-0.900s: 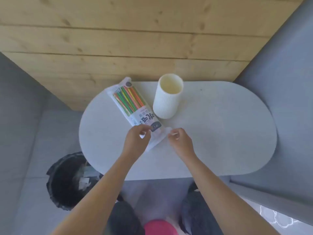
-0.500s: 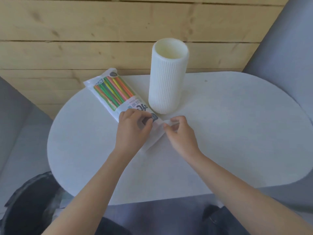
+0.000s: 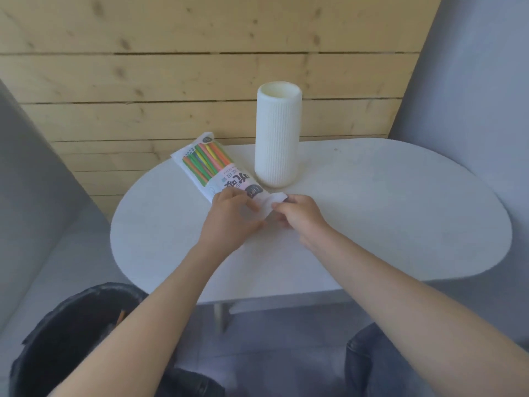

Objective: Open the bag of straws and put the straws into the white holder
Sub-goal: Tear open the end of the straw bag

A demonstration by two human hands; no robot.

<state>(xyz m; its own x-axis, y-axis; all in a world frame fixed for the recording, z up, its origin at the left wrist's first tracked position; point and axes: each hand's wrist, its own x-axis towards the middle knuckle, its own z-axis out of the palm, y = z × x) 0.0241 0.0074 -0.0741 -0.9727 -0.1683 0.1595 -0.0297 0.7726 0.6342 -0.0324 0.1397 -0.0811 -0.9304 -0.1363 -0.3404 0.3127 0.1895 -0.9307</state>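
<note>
The clear plastic bag of coloured straws (image 3: 213, 171) lies on the white oval desk (image 3: 386, 213) beside the ribbed white cylindrical holder (image 3: 278, 136). Left hand (image 3: 232, 216) and right hand (image 3: 300, 214) each pinch its near end with curled fingers; opening is underway, and pulling apart likely comes next.

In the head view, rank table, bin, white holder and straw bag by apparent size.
1. Table.
2. Bin, partly cropped and nearer the camera, so its rank is unsure.
3. White holder and straw bag look alike; hands cover the bag's near end.

Straw bag (image 3: 212, 170) flat – beside upright holder (image 3: 277, 136)
</note>
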